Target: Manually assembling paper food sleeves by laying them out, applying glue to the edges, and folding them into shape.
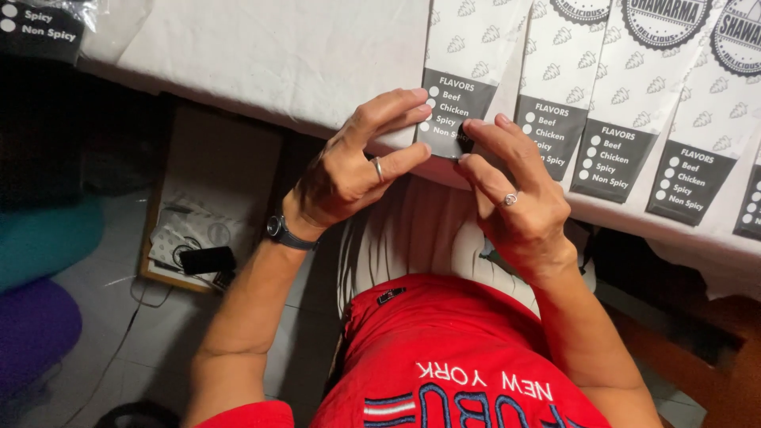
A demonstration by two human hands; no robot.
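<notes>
Paper sleeve (462, 87) between both hands

Between our left hand (349, 170) and right hand (515, 198) we see a long white paper sleeve (468, 71) with a grey panel at its near end, under our fingertips. Just right of our right hand lie three more matching sleeves (634, 87), side by side. Far left of our left hand sits a black label (40, 28) in clear wrap.
</notes>
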